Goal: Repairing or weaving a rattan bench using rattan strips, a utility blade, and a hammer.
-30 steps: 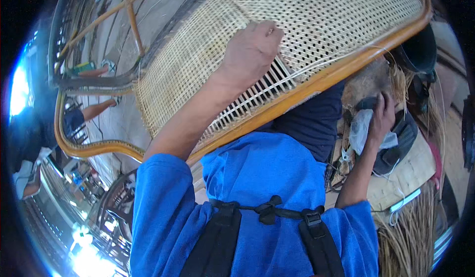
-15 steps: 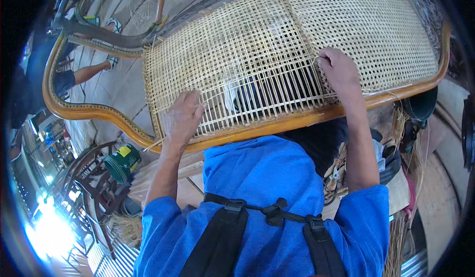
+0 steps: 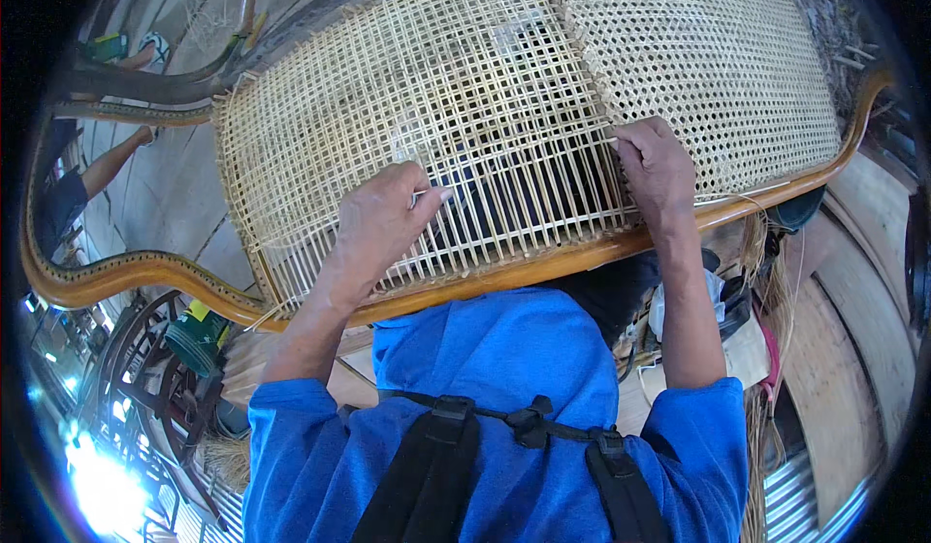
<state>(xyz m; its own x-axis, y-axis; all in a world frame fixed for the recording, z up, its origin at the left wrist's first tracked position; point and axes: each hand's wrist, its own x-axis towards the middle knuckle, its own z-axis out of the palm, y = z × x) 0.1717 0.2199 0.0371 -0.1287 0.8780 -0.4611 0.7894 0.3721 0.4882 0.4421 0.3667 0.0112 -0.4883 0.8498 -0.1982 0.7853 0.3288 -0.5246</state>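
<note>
A long wooden seat frame (image 3: pixel 543 270) lies across in front of me, and a woven cane panel (image 3: pixel 349 97) spans it. Near the front rail, the left half of the weave has long gaps between its upright strands. Over this looser part is my left hand (image 3: pixel 383 215), fingers curled and thumb stretched toward the right. Whatever lies between those fingers is hidden. My right hand (image 3: pixel 659 167) is at the seam with the tighter mesh (image 3: pixel 718 68), its thumb and forefinger pinching a thin cane strip at the edge of the gaps.
The frame's curved arm (image 3: pixel 107 276) sweeps out to the left. A dark green bucket (image 3: pixel 197 337) stands beside dark wooden furniture (image 3: pixel 126 349). Another person's leg (image 3: pixel 112 165) shows at far left. Boards (image 3: pixel 839 349) and loose cane bundles (image 3: pixel 761 446) lie at the right.
My left hand has moved right and up across the weave, its thumb now farther out. My right hand has shifted slightly down. The view has turned, so the frame sits farther left.
</note>
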